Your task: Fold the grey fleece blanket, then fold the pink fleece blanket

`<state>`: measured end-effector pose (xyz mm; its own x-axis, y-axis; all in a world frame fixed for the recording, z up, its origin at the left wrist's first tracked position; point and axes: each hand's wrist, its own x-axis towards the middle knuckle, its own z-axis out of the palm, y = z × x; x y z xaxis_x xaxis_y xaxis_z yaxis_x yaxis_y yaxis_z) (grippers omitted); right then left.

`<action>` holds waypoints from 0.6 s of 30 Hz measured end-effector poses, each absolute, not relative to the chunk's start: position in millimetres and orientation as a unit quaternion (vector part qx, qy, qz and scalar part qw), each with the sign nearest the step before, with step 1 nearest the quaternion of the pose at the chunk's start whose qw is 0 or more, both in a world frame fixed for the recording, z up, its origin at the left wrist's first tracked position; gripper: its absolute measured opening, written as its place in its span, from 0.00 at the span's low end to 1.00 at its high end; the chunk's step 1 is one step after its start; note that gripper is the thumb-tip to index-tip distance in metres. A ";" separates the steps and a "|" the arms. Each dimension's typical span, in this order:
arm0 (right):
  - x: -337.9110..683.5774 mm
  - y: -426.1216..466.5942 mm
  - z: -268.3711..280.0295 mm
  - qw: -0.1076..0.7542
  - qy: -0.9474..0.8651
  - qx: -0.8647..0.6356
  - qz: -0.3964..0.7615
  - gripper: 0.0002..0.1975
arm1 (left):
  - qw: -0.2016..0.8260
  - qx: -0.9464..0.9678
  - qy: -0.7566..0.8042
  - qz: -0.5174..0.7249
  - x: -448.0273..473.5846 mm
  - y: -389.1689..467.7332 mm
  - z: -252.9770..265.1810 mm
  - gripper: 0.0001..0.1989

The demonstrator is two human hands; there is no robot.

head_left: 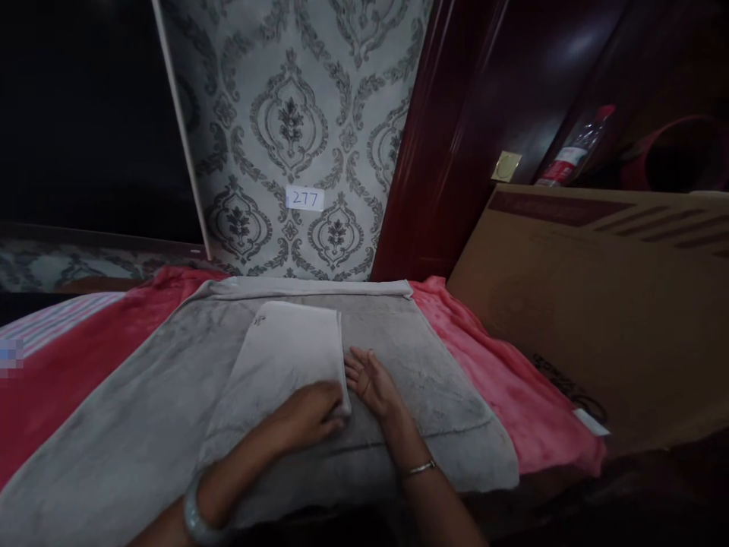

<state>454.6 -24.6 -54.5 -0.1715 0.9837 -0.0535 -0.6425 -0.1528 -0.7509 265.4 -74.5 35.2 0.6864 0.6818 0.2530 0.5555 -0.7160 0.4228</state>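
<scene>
A pale folded cloth (290, 342) lies on a grey plush blanket (444, 380), with a small dark mark near its far left corner. My left hand (319, 414) reaches over the cloth from the left, its fingers curled closed at the right edge. That edge looks slightly lifted where the fingers pinch it; the fingertips are partly hidden. Just right of the same edge is my right hand (373, 384), open, the palm turned up and the fingers stretched toward the cloth. It holds nothing.
Red cloth (478, 349) shows under the blanket on both sides. A large cardboard box (604, 304) stands at the right, with a plastic bottle (572, 156) behind it. A dark screen (91, 121) is at the left. A paper label (304, 198) reading 277 is on the patterned wall.
</scene>
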 end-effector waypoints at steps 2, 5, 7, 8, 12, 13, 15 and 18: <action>458.2 -26.4 -58.8 0.577 -0.308 -0.263 0.709 0.23 | 0.163 0.917 0.326 0.162 264.2 -81.8 21.1 0.12; 459.0 -30.3 -57.9 0.583 -0.327 -0.260 0.697 0.25 | 0.148 0.921 0.326 0.156 255.6 -87.2 5.5 0.18; 457.6 -32.1 -55.4 0.586 -0.335 -0.267 0.688 0.27 | 0.120 0.923 0.322 0.175 250.9 -89.1 -5.8 0.21; 456.9 -32.7 -54.1 0.587 -0.337 -0.271 0.685 0.28 | 0.100 0.922 0.322 0.189 249.5 -90.1 -11.5 0.22; 455.6 -34.4 -51.1 0.588 -0.336 -0.275 0.683 0.29 | 0.026 0.922 0.315 0.222 251.7 -95.3 -25.2 0.23; 455.6 -34.6 -50.7 0.588 -0.337 -0.273 0.682 0.29 | 0.013 0.923 0.313 0.222 254.7 -96.5 -26.0 0.21; 455.8 -34.8 -50.4 0.589 -0.338 -0.271 0.682 0.28 | 0.000 0.922 0.321 0.216 263.2 -97.5 -25.3 0.18; 456.5 -34.8 -50.9 0.587 -0.338 -0.274 0.682 0.27 | 0.048 0.916 0.346 0.198 273.5 -92.5 -16.3 0.14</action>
